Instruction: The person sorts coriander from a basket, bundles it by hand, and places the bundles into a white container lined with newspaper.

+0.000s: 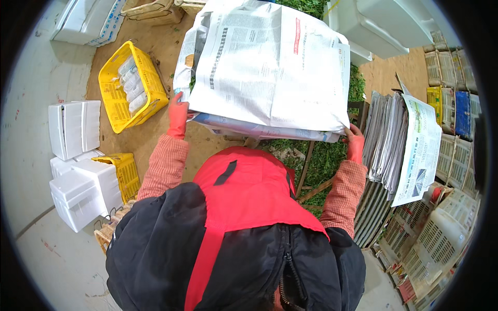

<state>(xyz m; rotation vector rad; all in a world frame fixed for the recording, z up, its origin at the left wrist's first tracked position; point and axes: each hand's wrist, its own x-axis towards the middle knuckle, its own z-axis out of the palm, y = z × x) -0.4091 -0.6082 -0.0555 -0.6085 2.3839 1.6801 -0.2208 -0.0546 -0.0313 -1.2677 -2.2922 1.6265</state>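
Newspaper sheets (272, 70) lie spread and overlapping in front of me, with printed sides up and folded edges hanging along the near side. My left hand (179, 114), in an orange-red glove, grips the near left corner of the paper. At the near right corner, my right hand (354, 142), gloved alike, pinches the sheet between thumb and fingers. What the paper rests on is mostly hidden; green leaves show through a gap at its left side. A red apron (249, 186) covers my front.
To the left stand a yellow plastic crate (151, 77) holding wrapped bundles and white foam boxes (74, 128). A newspaper stack (385, 136) is at the right, near piled plastic crates (432, 241). Cut greens (323, 167) lie below the near edge, around a metal frame.
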